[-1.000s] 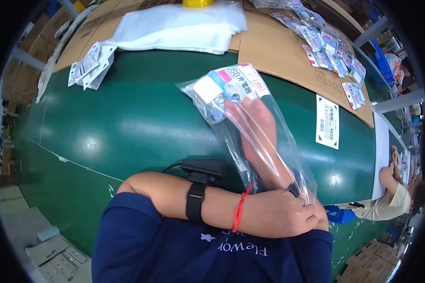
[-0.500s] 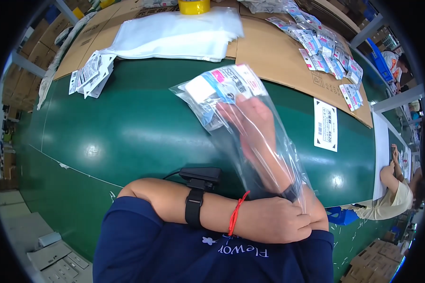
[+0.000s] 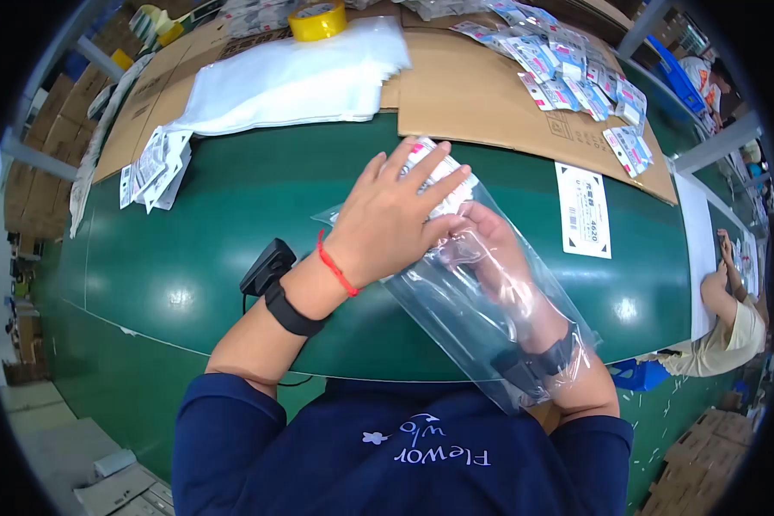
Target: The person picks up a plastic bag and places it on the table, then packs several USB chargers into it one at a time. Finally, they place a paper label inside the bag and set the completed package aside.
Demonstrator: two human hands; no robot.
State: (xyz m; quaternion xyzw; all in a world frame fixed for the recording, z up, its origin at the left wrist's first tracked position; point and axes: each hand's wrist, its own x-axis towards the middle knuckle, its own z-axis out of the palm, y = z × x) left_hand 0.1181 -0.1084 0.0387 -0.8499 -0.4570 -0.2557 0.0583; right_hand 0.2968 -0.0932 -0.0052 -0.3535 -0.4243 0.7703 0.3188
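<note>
A long clear plastic bag (image 3: 439, 310) lies slantwise over the green table, reaching back across my right forearm. My right hand (image 3: 490, 249) is inside it, fingers curled; what they hold, if anything, is hidden. At the bag's far end are white, blue and pink blister packs (image 3: 449, 196), mostly covered by my left hand. That left hand (image 3: 387, 211) lies over them from outside the bag, its fingers spread and its thumb close to my right fingertips.
A stack of clear bags (image 3: 292, 82) and a roll of yellow tape (image 3: 316, 21) lie on cardboard at the back. Blister packs (image 3: 568, 69) are heaped at back right. A printed sheet (image 3: 585, 211) lies right, white cards (image 3: 159, 168) left. A co-worker's arm (image 3: 721, 292) is at far right.
My left hand has let go of the bag's near end by my right forearm and come forward onto the blister packs. My right hand has drawn back slightly inside the bag.
</note>
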